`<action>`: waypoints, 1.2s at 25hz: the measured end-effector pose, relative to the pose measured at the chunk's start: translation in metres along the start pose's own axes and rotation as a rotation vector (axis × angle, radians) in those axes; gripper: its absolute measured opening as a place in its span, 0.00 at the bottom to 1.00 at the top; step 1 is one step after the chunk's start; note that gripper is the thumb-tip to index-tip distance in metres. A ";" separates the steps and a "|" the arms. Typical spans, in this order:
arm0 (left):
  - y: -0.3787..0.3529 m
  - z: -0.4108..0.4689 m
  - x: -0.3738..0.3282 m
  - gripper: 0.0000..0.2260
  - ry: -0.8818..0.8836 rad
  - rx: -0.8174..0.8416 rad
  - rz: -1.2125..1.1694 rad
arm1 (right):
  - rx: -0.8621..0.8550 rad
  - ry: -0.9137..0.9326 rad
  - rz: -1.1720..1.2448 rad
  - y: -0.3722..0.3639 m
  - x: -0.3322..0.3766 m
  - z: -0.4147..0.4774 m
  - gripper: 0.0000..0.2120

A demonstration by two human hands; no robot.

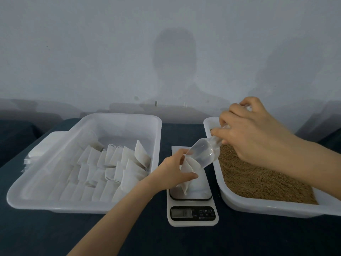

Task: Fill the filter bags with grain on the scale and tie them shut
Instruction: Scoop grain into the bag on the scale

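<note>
My left hand [174, 169] pinches a white filter bag [187, 174] by its mouth and holds it upright on the platform of the white kitchen scale [191, 204]. My right hand [252, 133] grips the handle of a clear plastic scoop [202, 151], tilted down to the left. The scoop's mouth sits at the bag's opening. The scoop looks see-through, and I cannot tell whether grain is in it. Brown grain [258, 174] fills the white tub [273, 208] on the right.
A large white tray [86, 206] on the left holds several filter bags [114, 163] in rows. A stack of flat white bags [39, 150] lies against its far left side. Everything rests on a dark blue table [184, 241] against a pale wall.
</note>
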State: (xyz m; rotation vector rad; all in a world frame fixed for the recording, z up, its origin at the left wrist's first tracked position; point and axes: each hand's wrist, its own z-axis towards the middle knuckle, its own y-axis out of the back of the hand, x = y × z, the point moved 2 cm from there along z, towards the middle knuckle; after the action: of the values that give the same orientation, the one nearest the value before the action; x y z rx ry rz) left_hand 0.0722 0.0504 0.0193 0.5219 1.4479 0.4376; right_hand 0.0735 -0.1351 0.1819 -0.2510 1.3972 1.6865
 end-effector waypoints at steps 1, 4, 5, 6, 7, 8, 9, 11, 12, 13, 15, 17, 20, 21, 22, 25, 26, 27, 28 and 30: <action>0.000 0.000 0.000 0.30 0.001 -0.002 0.003 | -0.034 0.017 -0.015 0.000 0.001 -0.002 0.12; 0.000 0.000 0.000 0.30 0.007 -0.002 0.013 | -0.092 0.042 -0.027 0.000 0.002 -0.006 0.14; 0.000 0.000 0.000 0.30 0.009 0.000 0.013 | -0.104 0.038 -0.017 0.000 0.001 -0.007 0.14; 0.000 0.000 0.000 0.30 0.011 0.001 0.011 | -0.111 0.031 -0.003 0.000 -0.001 -0.008 0.14; 0.000 0.000 -0.001 0.30 0.012 0.001 0.009 | -0.117 0.026 0.009 0.000 -0.002 -0.009 0.15; 0.000 -0.001 -0.001 0.30 0.011 0.001 0.007 | -0.121 0.021 0.017 0.000 -0.003 -0.010 0.15; 0.000 -0.001 -0.001 0.30 0.010 0.001 0.007 | -0.125 0.016 0.025 0.000 -0.004 -0.011 0.16; 0.000 -0.001 -0.002 0.30 0.009 0.001 0.009 | -0.130 0.001 0.042 -0.001 -0.005 -0.012 0.17; 0.000 -0.001 -0.002 0.30 0.007 0.000 0.009 | -0.131 -0.004 0.047 -0.001 -0.005 -0.012 0.17; 0.001 -0.001 -0.002 0.30 0.006 0.000 0.008 | -0.130 -0.005 0.050 -0.002 -0.006 -0.013 0.17; 0.001 -0.001 -0.001 0.30 0.003 0.002 0.009 | -0.123 -0.004 0.051 -0.004 -0.007 -0.014 0.17; 0.000 0.000 -0.001 0.31 0.004 0.003 0.011 | -0.118 -0.011 0.057 -0.004 -0.008 -0.016 0.16; 0.000 0.000 -0.001 0.30 0.011 0.006 0.012 | -0.133 -0.021 0.054 -0.002 -0.009 -0.016 0.17; 0.000 -0.001 0.000 0.30 0.010 0.008 0.007 | -0.144 -0.027 0.053 -0.002 -0.011 -0.017 0.17; 0.000 -0.001 0.000 0.30 0.006 0.008 0.001 | -0.154 -0.046 0.056 -0.002 -0.017 -0.019 0.17; 0.000 -0.002 0.000 0.29 -0.002 -0.001 0.007 | -0.131 -0.196 0.068 -0.011 -0.045 -0.037 0.18; 0.000 -0.002 0.000 0.29 -0.002 -0.001 0.011 | -0.101 -0.259 0.063 -0.020 -0.053 -0.047 0.18; 0.000 -0.002 0.000 0.29 -0.002 0.000 0.013 | -0.052 -0.317 0.059 -0.030 -0.060 -0.058 0.18; 0.000 -0.001 0.001 0.29 -0.004 0.000 0.013 | 0.027 -0.360 0.051 -0.042 -0.064 -0.068 0.18; 0.000 -0.001 0.001 0.29 -0.009 -0.002 0.015 | 0.291 -0.407 -0.004 -0.068 -0.063 -0.087 0.17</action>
State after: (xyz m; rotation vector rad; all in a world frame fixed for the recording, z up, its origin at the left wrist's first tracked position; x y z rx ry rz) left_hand 0.0709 0.0512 0.0180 0.5325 1.4355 0.4479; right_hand 0.1270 -0.2452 0.1466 0.2418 1.3044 1.4090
